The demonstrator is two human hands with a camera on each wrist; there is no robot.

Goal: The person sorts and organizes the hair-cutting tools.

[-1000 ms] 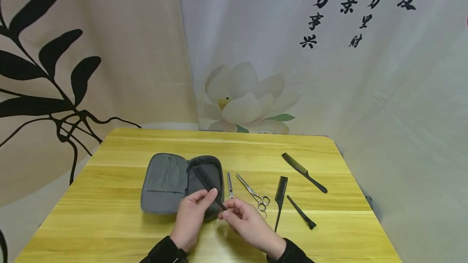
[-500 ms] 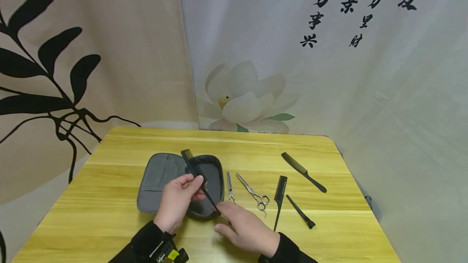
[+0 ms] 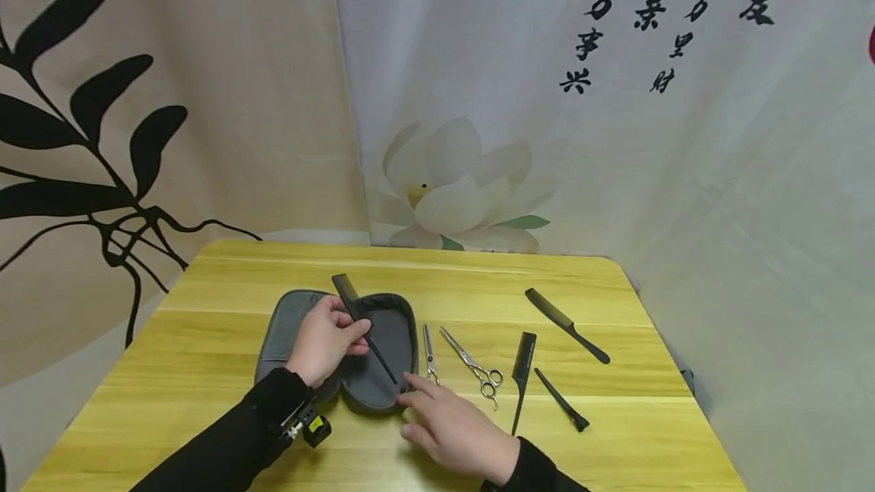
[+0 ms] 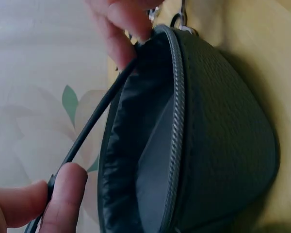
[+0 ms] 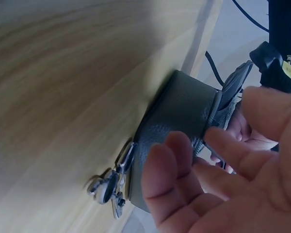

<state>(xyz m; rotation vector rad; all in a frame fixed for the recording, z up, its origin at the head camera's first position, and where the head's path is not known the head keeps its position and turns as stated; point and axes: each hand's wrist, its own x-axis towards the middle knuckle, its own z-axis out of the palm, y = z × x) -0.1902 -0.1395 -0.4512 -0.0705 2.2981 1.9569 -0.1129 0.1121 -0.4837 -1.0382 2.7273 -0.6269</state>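
My left hand (image 3: pixel 326 342) pinches a black tail comb (image 3: pixel 347 293) between thumb and fingers, holding it slantwise over an unzipped grey zip case (image 3: pixel 386 393). The toothed end points up and away; the thin tail (image 4: pixel 94 119) runs down toward the right-hand rim. Inside, the deeper half shows a bare dark lining, while my left hand covers part of the flatter half. My right hand (image 3: pixel 451 427) is beside the case, fingers loosely spread, fingertips close to the rim and the comb's tail tip. In the right wrist view its fingers are relaxed and grip nothing.
Right of the case lie slim scissors (image 3: pixel 429 355) and another pair of scissors (image 3: pixel 472 361). Farther right are a second tail comb (image 3: pixel 522 357), a slim black tapered tool (image 3: pixel 560 399) and a handled comb (image 3: pixel 557 315). A printed curtain (image 3: pixel 273 97) hangs behind the table.
My left hand has moved left and up with the comb, swinging its toothed end out over the case. My right hand has let go of the tail and its fingers have straightened.
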